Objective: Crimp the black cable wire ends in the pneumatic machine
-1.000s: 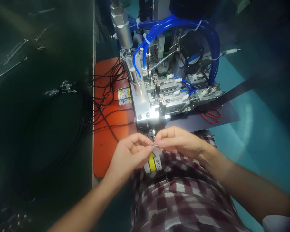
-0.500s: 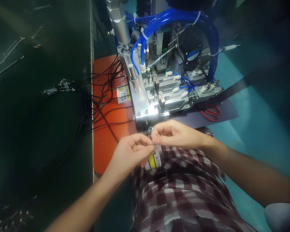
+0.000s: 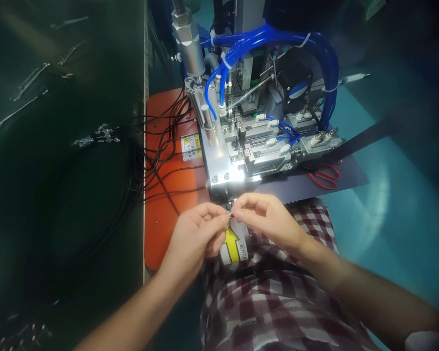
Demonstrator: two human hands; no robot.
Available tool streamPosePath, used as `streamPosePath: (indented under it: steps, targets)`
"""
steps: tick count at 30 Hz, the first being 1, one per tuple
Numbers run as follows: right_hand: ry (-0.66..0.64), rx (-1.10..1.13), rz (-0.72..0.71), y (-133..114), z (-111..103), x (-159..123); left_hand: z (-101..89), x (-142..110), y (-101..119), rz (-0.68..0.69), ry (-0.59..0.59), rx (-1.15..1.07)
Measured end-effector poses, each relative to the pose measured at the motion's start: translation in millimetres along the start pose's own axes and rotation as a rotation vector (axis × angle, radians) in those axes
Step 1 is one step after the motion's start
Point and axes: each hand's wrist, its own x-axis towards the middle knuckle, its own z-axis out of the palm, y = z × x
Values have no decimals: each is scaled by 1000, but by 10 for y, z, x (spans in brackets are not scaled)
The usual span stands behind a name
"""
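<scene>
Thin wires [image 3: 230, 213], one pale and one with a bit of red, show between my fingertips in front of the machine. My left hand [image 3: 195, 236] pinches them between thumb and forefinger. From the other side my right hand [image 3: 270, 217] closes thumb and fingers on the same short stretch. My fingers cover most of the wires. Just below my fingertips is a white label with a yellow arrow [image 3: 233, 246]. Behind both hands stands the metal machine [image 3: 219, 156], with blue air tubes [image 3: 278, 35] looping above it.
An orange base plate [image 3: 164, 195] lies left of the machine, crossed by black cables [image 3: 168, 146] and bearing a warning sticker [image 3: 191, 147]. Red-handled scissors [image 3: 325, 176] rest at the right. Loose metal-tipped cable ends [image 3: 102, 134] lie on the dark surface at left.
The view has shifted slightly, so the machine sits a little further right and lower. My right hand has tilted, its wrist lower. More of the pale and red wires shows between my fingertips.
</scene>
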Motion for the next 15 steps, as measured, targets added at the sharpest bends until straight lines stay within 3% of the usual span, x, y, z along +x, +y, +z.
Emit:
streamPosePath:
  steps: [4,9,15]
  targets:
    - [39,-16,-38,44,45,-15,6,-5,-5,2,29,-18]
    - [144,-234,-194,176,90,-56,25,6,-12,17,42,-20]
    - [123,-282,-177,153,27,-41,23,10,-36,21,29,28]
